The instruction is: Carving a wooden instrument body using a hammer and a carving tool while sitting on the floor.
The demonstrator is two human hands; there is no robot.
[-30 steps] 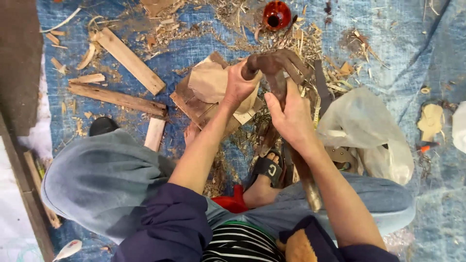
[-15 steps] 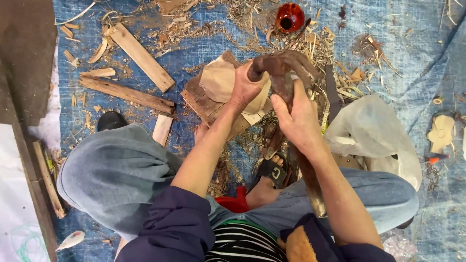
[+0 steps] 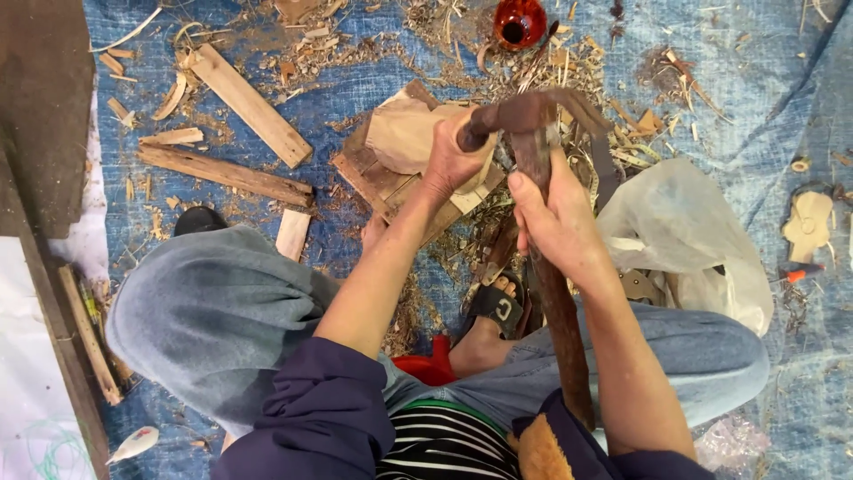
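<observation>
My right hand grips the dark wooden handle of an adze-like tool, whose rusty curved head hangs over the work. My left hand holds a pale carved block of wood steady on a flat wooden chopping board. The tool's handle runs down along my right forearm toward my lap. My sandalled foot rests just below the board.
Wood slats and offcuts lie at upper left on a blue tarp strewn with chips. A red-brown pot sits at top, a white plastic bag at right, a small carved piece far right.
Both hands and the tool have stayed together on the block; the view has shifted slightly, and the tool head sits a little lower against the block.
</observation>
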